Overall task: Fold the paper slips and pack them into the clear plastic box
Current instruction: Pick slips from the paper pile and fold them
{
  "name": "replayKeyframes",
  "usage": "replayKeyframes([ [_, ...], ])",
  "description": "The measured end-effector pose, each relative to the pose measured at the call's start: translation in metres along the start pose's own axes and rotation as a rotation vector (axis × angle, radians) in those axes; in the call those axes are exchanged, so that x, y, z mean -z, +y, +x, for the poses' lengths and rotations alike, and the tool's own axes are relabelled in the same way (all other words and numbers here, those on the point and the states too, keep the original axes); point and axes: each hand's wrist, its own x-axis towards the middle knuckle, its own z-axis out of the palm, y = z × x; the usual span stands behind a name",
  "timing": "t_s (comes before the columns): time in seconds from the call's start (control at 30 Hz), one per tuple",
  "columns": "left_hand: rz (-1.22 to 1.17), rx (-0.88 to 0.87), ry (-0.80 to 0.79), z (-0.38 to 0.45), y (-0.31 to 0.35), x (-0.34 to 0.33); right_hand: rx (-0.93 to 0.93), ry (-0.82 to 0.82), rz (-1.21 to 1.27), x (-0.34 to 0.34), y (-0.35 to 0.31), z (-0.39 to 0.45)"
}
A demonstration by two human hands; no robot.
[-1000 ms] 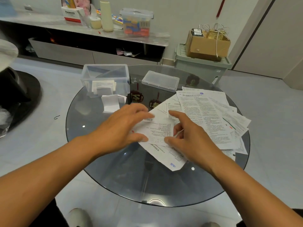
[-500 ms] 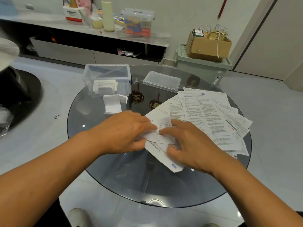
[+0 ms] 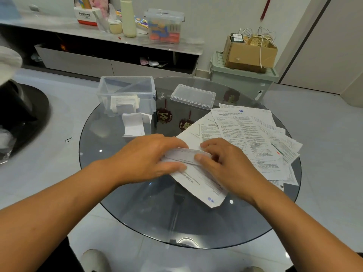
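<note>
Two bare hands meet over the near middle of a round, dark glass table [image 3: 137, 209], working one folded paper slip [image 3: 184, 155] between them. The left hand [image 3: 146, 160] lies palm down on the slip's left end, its fingers held close together and bent over the far edge while the thumb lies along the near edge, so the paper is gripped between them. The right hand [image 3: 225, 163] lies on the slip's right end; its thumb tip presses on the top of the folded paper and its fingers curl down at the far edge, though whether they tuck under the paper cannot be told. Beneath the slip lies a longer printed sheet [image 3: 204, 190] that juts toward the near table edge. To the right, a loose pile of printed papers [image 3: 251, 142] fans out over the glass, reaching its right rim. At the far left of the table stands the clear plastic box [image 3: 126, 94], open-topped, with a few folded slips [image 3: 124, 104] inside it. Just in front of the box sits another folded slip [image 3: 134, 125] on the glass. The box's clear lid [image 3: 193, 96] lies flat to the right of the box, apart from it.
</note>
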Motion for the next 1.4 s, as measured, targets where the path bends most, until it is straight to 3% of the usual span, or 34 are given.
replayKeyframes([
  [0.1,-0.207,0.127,0.005,0.001,-0.003,-0.005,-0.109,-0.020,0.132,0.006,-0.004,-0.003],
  [0.23,-0.248,0.169,0.005,0.004,-0.004,-0.012,-0.188,0.005,0.007,-0.002,-0.003,0.000],
  [0.37,-0.133,0.076,0.081,0.006,-0.009,-0.014,-0.234,-0.012,-0.044,-0.002,-0.008,0.002],
  [0.53,-0.062,-0.007,0.026,0.008,-0.006,-0.015,-0.275,-0.085,-0.032,-0.002,-0.011,0.006],
  [0.73,-0.150,0.054,0.095,0.007,0.002,-0.009,-0.110,0.007,0.383,0.002,-0.012,0.000],
  [0.8,-0.302,0.121,0.116,0.007,0.005,-0.005,-0.063,0.067,0.477,0.004,-0.016,-0.002],
  [0.9,-0.631,0.211,0.099,0.008,0.012,0.000,-0.104,0.157,0.695,0.009,-0.022,-0.003],
  [1.0,-0.720,0.147,0.138,0.006,0.023,0.002,-0.199,0.082,0.876,0.012,-0.023,-0.003],
  [1.17,-0.629,0.016,0.346,0.005,0.026,0.004,-0.263,-0.078,1.028,0.005,-0.024,-0.002],
  [1.3,-0.359,-0.157,0.348,0.004,0.017,0.004,-0.299,-0.165,1.110,0.005,-0.023,0.000],
  [1.4,-0.367,-0.177,0.314,0.004,0.018,0.003,-0.311,-0.183,1.101,0.008,-0.024,-0.002],
])
